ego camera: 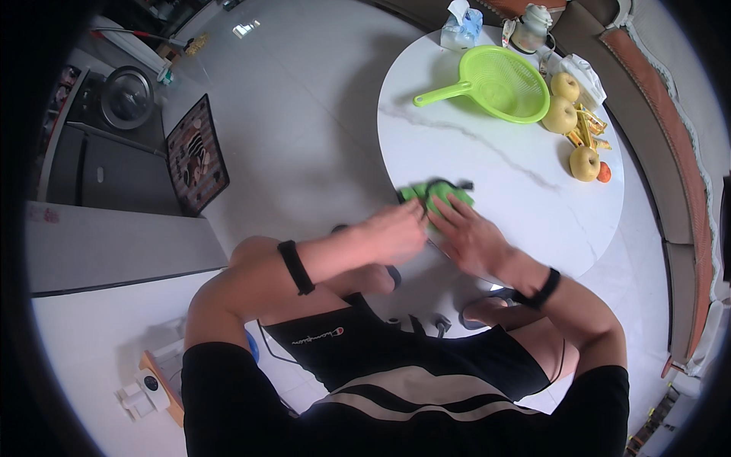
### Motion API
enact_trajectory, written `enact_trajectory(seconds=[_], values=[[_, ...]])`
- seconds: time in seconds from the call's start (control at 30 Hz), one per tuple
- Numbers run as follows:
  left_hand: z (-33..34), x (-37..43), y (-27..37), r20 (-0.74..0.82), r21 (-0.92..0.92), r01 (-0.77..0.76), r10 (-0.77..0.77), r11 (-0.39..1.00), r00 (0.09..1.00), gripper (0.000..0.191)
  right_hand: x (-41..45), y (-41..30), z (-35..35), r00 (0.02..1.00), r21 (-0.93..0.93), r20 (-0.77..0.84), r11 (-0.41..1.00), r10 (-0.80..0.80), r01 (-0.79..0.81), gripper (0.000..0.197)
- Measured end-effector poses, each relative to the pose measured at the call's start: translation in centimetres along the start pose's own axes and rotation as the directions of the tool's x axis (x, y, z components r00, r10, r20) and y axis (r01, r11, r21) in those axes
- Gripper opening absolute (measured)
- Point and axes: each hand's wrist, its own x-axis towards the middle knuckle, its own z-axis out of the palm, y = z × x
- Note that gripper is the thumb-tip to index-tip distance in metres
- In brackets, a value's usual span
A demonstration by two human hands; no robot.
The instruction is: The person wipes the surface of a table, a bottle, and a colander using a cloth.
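A bunched green cloth item (451,197) with a black cord or strap lies at the near left edge of the white round table (485,154). My left hand (400,231) is at its near left side, fingers curled and blurred; whether they pinch the fabric cannot be told. My right hand (471,237) lies over the green item with its fingers spread on it. Farther back on the table is a lime-green plastic colander (505,85), its handle pointing left. Both wrists wear black bands.
Several yellow-skinned round fruits (585,164), a small orange fruit (604,172) and yellow packets (582,128) sit at the table's right. Behind are a tissue pack (461,27), a glass jug (532,29) and a white bag (579,77). A sofa (645,131) curves around the right.
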Motion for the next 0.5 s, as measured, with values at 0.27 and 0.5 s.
enact_trajectory(seconds=[0.27, 0.5], values=[[3.0, 2.1, -1.1, -0.13, -0.088, 0.003, -0.015, 0.996, 0.991, 0.04, 0.5, 1.1, 1.2, 0.995, 0.152, 0.067, 0.984, 0.08, -0.089, 0.066], [0.2, 5.6, -9.9, 0.183, -0.125, 0.475, -0.45, 0.871, 0.874, 0.067, 11.6, 6.1, -0.5, 0.925, 0.173, 0.045, 0.909, 0.378, -0.38, 0.066]])
